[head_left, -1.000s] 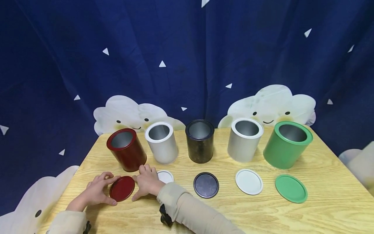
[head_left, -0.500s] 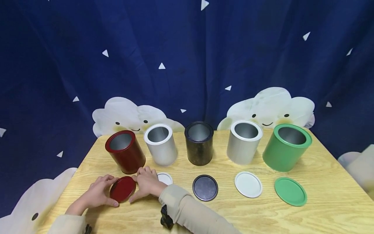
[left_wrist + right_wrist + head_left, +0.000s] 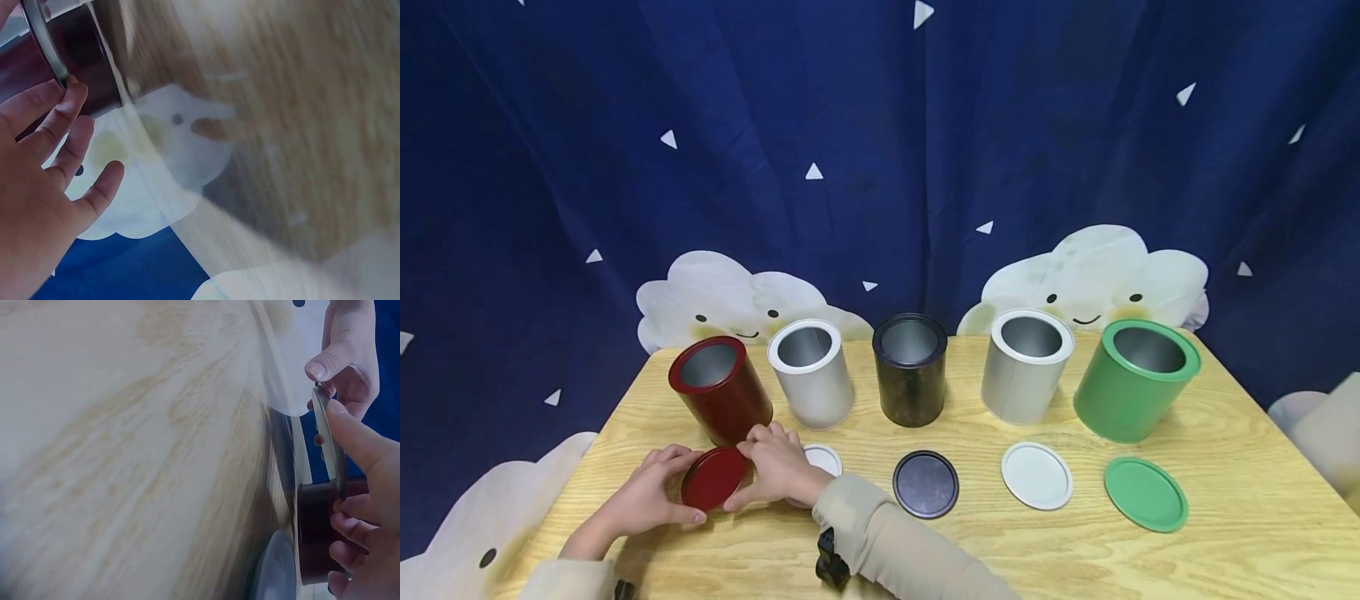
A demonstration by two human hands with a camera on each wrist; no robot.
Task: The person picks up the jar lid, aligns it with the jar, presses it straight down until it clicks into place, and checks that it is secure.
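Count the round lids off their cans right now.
5. Round red metal lid held by both hands; small white lid, partly hidden behind the right hand; black lid, white lid, green lid flat on the table.

Both my hands sit low at the left of the head view. My left hand [image 3: 643, 492] curls its fingers and thumb around something round. My right hand [image 3: 778, 471] reaches across, its fingers [image 3: 350, 434] pinching the other edge. Tan sleeves cover both arms.
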